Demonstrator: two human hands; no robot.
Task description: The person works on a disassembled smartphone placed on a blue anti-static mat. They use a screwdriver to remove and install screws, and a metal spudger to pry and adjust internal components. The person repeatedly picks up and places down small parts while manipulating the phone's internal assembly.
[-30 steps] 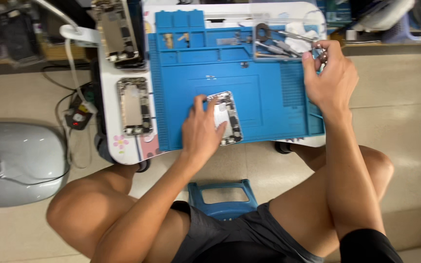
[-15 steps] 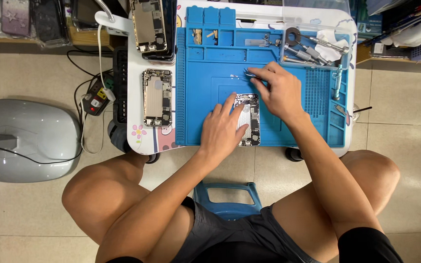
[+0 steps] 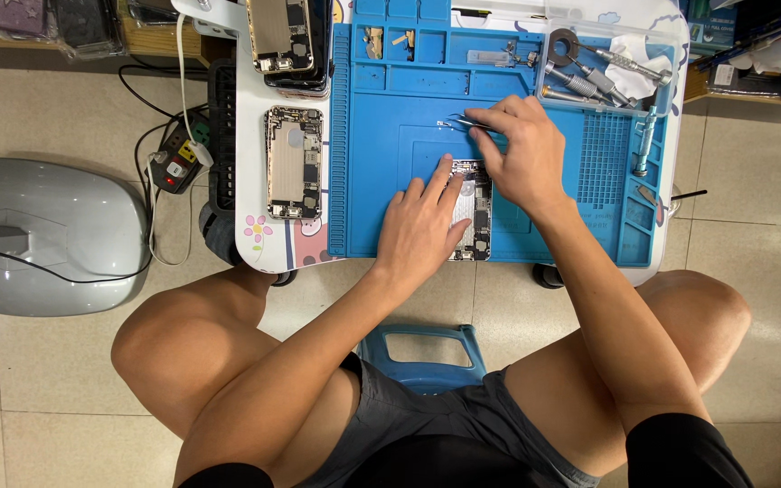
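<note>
An opened phone body (image 3: 475, 213) lies on the blue work mat (image 3: 381, 154) near the mat's front edge. My left hand (image 3: 422, 226) rests flat on it, fingers spread over its left side. My right hand (image 3: 522, 154) sits just above the phone and grips thin metal tweezers (image 3: 463, 120), whose tips point left over the mat. Much of the phone is hidden under both hands.
A second opened phone (image 3: 294, 163) lies on the small white table (image 3: 264, 244) left of the mat, more phone parts (image 3: 286, 41) behind it. Screwdrivers (image 3: 589, 77) lie in a tray at the back right. A power strip (image 3: 178, 161) and grey base (image 3: 47, 235) sit on the floor.
My right hand came back from the tool tray at the far right to the mat's middle, now holding tweezers above the phone. My left hand stayed on the phone.
</note>
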